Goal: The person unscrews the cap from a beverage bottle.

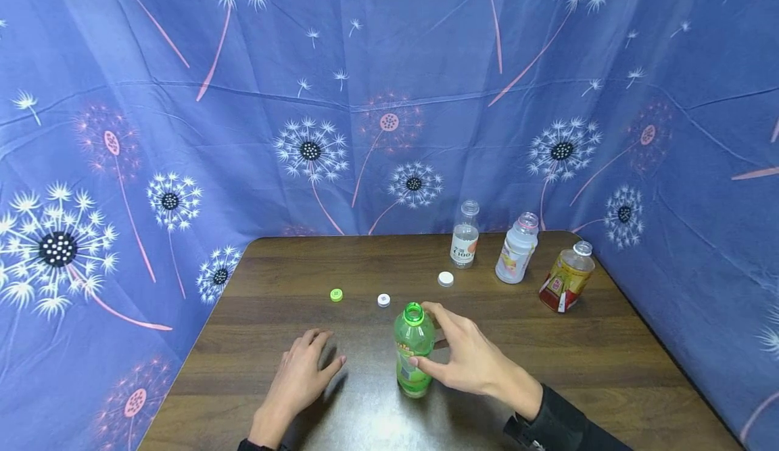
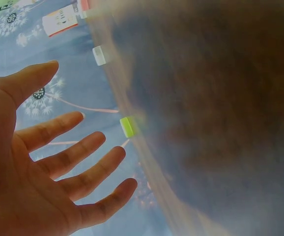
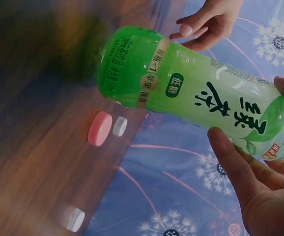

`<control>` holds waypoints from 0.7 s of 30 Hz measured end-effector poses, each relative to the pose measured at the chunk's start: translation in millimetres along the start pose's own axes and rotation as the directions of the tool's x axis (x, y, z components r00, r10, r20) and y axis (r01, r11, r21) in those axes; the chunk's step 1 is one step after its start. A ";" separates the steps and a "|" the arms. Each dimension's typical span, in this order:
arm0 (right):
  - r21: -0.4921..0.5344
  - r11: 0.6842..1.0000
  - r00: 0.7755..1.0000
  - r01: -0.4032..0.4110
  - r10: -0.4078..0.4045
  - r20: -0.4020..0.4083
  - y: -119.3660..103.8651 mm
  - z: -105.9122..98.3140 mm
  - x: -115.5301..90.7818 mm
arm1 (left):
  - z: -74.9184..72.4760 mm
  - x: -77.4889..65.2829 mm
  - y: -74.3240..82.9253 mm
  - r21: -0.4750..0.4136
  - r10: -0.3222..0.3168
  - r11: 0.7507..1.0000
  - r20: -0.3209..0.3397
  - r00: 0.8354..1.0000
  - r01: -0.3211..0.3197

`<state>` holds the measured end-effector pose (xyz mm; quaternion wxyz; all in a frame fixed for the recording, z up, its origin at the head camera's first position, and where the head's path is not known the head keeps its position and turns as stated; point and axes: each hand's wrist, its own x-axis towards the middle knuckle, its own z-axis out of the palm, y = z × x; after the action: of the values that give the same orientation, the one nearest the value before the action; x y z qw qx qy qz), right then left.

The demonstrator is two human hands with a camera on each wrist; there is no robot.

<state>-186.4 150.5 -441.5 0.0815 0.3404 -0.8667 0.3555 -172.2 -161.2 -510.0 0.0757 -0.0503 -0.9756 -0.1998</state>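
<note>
An uncapped green tea bottle (image 1: pixel 415 349) stands upright on the wooden table, its open neck showing. My right hand (image 1: pixel 471 360) holds it from the right side, thumb on the front and index finger up by the shoulder. In the right wrist view, Chinese print covers the label, and fingers (image 3: pixel 233 162) lie along the bottle's edge. My left hand (image 1: pixel 298 376) hovers low over the table left of the bottle, fingers spread, palm bare in the left wrist view. Beyond the hands lie a lime cap (image 1: pixel 336 295) and a small white cap (image 1: pixel 383 300).
A clear labelled bottle (image 1: pixel 465 238), a white bottle (image 1: pixel 517 248) and a tilted-looking yellow-and-red labelled bottle (image 1: pixel 566 278) stand at the back right, all uncapped. Another white cap (image 1: pixel 445 279) lies before them. A pink cap (image 3: pixel 100 129) shows in the right wrist view. Blue patterned cloth (image 1: pixel 389 99) surrounds the table.
</note>
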 end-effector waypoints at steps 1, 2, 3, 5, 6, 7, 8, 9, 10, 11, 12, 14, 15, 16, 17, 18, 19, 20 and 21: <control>0.009 1.000 1.000 -0.010 0.010 0.010 0.0 0.2 -1.3 | 0.1 1.1 0.3 0.000 -0.004 1.000 0.009 1.000 0.004; 0.019 1.000 1.000 -0.021 0.020 0.019 0.1 0.2 -2.5 | 0.3 2.3 0.4 0.000 -0.008 1.000 0.019 1.000 0.008; 0.033 0.999 0.999 -0.030 0.029 0.031 -0.1 0.1 -3.5 | 0.3 3.5 0.7 0.000 -0.009 1.000 0.028 1.000 0.009; 0.056 0.997 0.997 -0.051 0.048 0.053 -0.2 -0.6 -5.1 | 0.3 6.7 1.2 -0.001 0.000 1.000 0.032 0.999 0.000; 0.067 0.996 0.997 -0.054 0.050 0.062 -0.4 -0.9 -5.9 | 0.4 8.2 1.7 -0.003 0.005 1.000 0.032 0.999 -0.005; 0.083 0.995 0.996 -0.060 0.054 0.073 -0.6 -1.3 -6.6 | 0.7 9.9 1.7 -0.004 0.008 1.000 0.030 1.000 -0.008; 0.100 0.993 0.995 -0.066 0.058 0.082 -0.8 -1.8 -7.3 | 0.7 11.4 1.9 -0.006 0.015 1.000 0.026 1.000 -0.015; 0.110 0.992 0.995 -0.065 0.055 0.089 -1.1 -2.5 -8.0 | 0.8 12.7 2.2 -0.010 0.022 1.000 0.018 1.000 -0.022; 0.115 0.991 0.994 -0.062 0.052 0.093 -1.0 -3.0 -8.8 | 1.0 14.2 2.2 -0.013 0.029 0.999 0.012 1.000 -0.029; 0.115 0.992 0.994 -0.058 0.047 0.096 -1.0 -3.4 -9.6 | 1.3 15.6 2.0 -0.015 0.032 0.999 0.008 0.999 -0.032; 0.122 0.991 0.994 -0.054 0.042 0.100 -0.9 -3.6 -10.3 | 1.7 17.2 1.7 -0.016 0.035 0.999 0.003 0.999 -0.035; 0.134 0.989 0.994 -0.054 0.041 0.103 -0.8 -3.8 -11.2 | 2.1 20.5 1.0 -0.018 0.046 0.999 -0.003 0.999 -0.046; 0.133 0.990 0.994 -0.049 0.036 0.099 -0.6 -3.7 -11.5 | 2.1 22.4 0.8 -0.024 0.053 0.998 -0.007 0.999 -0.054; 0.131 0.990 0.995 -0.045 0.033 0.094 -0.5 -3.6 -11.8 | 2.1 24.6 0.3 -0.024 0.060 0.998 -0.010 0.998 -0.060; 0.130 0.991 0.996 -0.039 0.027 0.090 -0.5 -3.3 -11.8 | 2.0 26.9 -0.3 -0.023 0.064 0.998 -0.015 0.998 -0.065; 0.125 0.992 0.996 -0.032 0.021 0.086 -0.4 -2.8 -11.7 | 1.5 28.9 -0.8 -0.024 0.066 0.998 -0.021 0.998 -0.066; 0.110 0.994 0.997 -0.021 0.012 0.080 -0.3 -2.4 -11.6 | 1.1 31.0 -1.5 -0.024 0.068 0.997 -0.026 0.997 -0.068; 0.104 0.995 0.997 -0.010 0.002 0.073 -0.1 -2.1 -11.5 | 0.3 33.2 -1.7 -0.027 0.069 0.997 -0.033 0.997 -0.070; 0.100 0.995 0.998 0.001 -0.008 0.067 0.0 -1.8 -11.3 | -0.4 35.3 -2.0 -0.030 0.072 0.997 -0.041 0.997 -0.073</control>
<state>-178.0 157.8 -444.6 0.0360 0.3578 -0.8492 0.3867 -207.1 -160.8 -504.5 0.1016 -0.0829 -0.9682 -0.2133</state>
